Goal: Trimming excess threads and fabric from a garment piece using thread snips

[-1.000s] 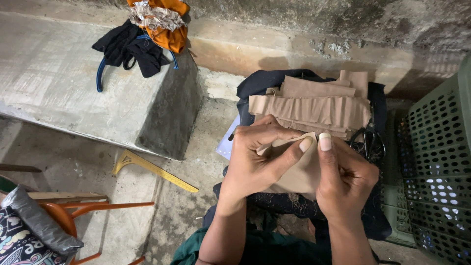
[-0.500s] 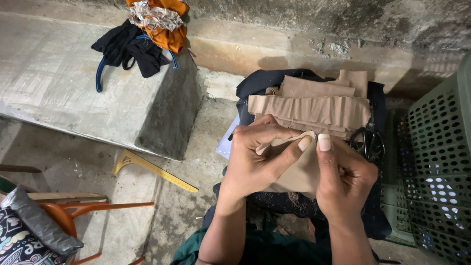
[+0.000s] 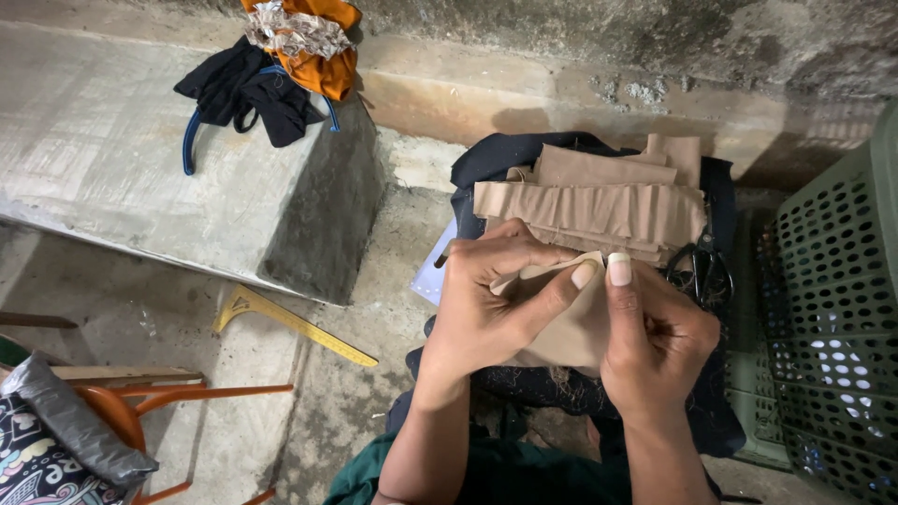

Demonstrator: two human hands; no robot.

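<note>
Both my hands pinch a small piece of beige fabric (image 3: 561,327) over my lap. My left hand (image 3: 491,304) grips its left side, thumb pressed on the top edge. My right hand (image 3: 655,341) holds the right side, thumb tip meeting the left thumb. Just beyond lies a stack of pleated beige fabric strips (image 3: 594,210) on dark navy cloth (image 3: 496,154). Black scissors (image 3: 702,271) rest to the right of the stack, partly hidden by my right hand.
A green perforated plastic basket (image 3: 828,309) stands at the right. A concrete step (image 3: 140,178) at the left carries black clothes (image 3: 248,93) and orange cloth (image 3: 323,56). A yellow ruler (image 3: 290,323) lies on the floor. An orange chair frame (image 3: 168,402) is at bottom left.
</note>
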